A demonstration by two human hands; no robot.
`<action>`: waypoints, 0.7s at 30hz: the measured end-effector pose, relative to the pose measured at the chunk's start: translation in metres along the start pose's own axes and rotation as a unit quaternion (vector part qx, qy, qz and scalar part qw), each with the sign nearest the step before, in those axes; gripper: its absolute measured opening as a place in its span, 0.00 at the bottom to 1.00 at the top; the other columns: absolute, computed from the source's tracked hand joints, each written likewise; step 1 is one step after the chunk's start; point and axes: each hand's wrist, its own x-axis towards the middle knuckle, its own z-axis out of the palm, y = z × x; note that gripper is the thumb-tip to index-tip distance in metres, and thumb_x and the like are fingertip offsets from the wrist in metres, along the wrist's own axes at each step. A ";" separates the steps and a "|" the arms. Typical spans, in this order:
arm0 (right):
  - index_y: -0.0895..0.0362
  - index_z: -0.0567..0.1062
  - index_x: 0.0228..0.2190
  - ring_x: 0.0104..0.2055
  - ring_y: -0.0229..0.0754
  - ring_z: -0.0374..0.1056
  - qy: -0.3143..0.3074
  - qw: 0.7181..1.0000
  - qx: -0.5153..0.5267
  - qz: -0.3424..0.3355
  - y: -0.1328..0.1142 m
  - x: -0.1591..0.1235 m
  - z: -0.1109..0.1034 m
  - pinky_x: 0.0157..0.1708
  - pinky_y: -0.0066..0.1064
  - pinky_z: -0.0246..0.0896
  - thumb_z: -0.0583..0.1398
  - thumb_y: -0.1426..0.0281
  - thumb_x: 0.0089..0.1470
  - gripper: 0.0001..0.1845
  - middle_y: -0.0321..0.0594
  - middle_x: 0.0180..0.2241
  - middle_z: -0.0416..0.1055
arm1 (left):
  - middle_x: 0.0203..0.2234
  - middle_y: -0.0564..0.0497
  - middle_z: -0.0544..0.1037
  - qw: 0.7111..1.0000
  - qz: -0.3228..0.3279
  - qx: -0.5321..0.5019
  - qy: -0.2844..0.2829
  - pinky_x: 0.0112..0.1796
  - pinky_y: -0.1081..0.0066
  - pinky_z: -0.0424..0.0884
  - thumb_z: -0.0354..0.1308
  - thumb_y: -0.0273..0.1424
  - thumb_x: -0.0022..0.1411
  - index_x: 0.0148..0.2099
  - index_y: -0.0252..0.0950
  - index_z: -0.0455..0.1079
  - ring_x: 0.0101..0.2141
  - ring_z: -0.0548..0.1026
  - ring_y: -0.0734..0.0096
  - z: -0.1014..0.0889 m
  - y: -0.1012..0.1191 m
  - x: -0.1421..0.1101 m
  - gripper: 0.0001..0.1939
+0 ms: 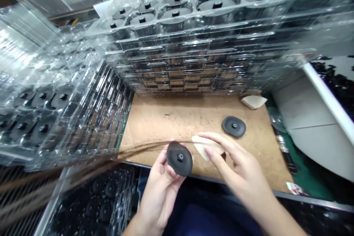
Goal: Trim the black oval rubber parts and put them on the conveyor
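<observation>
Strands point(138, 147), 1 held disc point(179, 159), cardboard point(171, 112), stacked trays point(190, 49)

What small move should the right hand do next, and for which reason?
Probably ease the pale piece in the right hand over to the black disc: the left hand holds that disc with its raised centre exposed, and the piece is just beside it.

Before me lies a cardboard sheet point(157, 112), with a loose disc point(234, 126) on its right half and a pad point(253, 101) at its far right corner. Behind it I have stacked trays point(182, 61), discs in the top one's pockets; side trays point(96, 99), also holding discs, stand left, and small parts point(330, 72) lie far right.
</observation>
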 end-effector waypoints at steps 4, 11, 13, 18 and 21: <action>0.59 0.71 0.41 0.35 0.41 0.70 0.000 0.987 0.068 -0.145 -0.049 0.003 -0.006 0.36 0.34 0.65 0.51 0.76 0.54 0.14 0.42 0.35 0.75 | 0.45 0.44 0.76 0.999 -0.034 0.018 0.000 0.51 0.61 0.63 0.64 0.29 0.48 0.47 0.40 0.70 0.47 0.71 0.57 -0.004 -0.002 -0.006 0.21; 0.61 0.72 0.39 0.31 0.40 0.67 0.000 0.992 0.041 -0.120 -0.054 0.003 0.001 0.34 0.34 0.63 0.49 0.76 0.55 0.14 0.42 0.32 0.73 | 0.33 0.49 0.80 0.999 -0.023 0.037 0.029 0.45 0.66 0.69 0.67 0.29 0.43 0.40 0.39 0.74 0.41 0.75 0.61 0.004 0.001 -0.008 0.18; 0.60 0.72 0.40 0.30 0.39 0.67 0.016 0.989 0.066 -0.132 -0.053 -0.001 -0.001 0.33 0.32 0.63 0.50 0.76 0.55 0.14 0.41 0.31 0.73 | 0.32 0.49 0.80 0.998 -0.018 0.043 0.029 0.45 0.67 0.69 0.68 0.29 0.40 0.39 0.38 0.75 0.39 0.75 0.62 0.008 0.004 -0.008 0.19; 0.56 0.72 0.36 0.31 0.37 0.69 -0.075 0.992 0.075 -0.074 -0.056 -0.002 -0.007 0.33 0.28 0.65 0.51 0.76 0.54 0.12 0.37 0.31 0.73 | 0.36 0.47 0.79 0.999 -0.021 0.044 0.022 0.42 0.67 0.71 0.70 0.29 0.36 0.40 0.39 0.74 0.38 0.76 0.61 0.005 0.004 -0.008 0.23; 0.60 0.71 0.40 0.31 0.40 0.69 0.022 0.990 0.056 -0.130 -0.057 0.000 -0.007 0.32 0.32 0.65 0.51 0.76 0.54 0.13 0.42 0.32 0.73 | 0.41 0.46 0.78 0.999 -0.033 0.035 -0.013 0.48 0.63 0.66 0.69 0.32 0.38 0.42 0.40 0.73 0.45 0.72 0.56 0.004 0.003 -0.010 0.24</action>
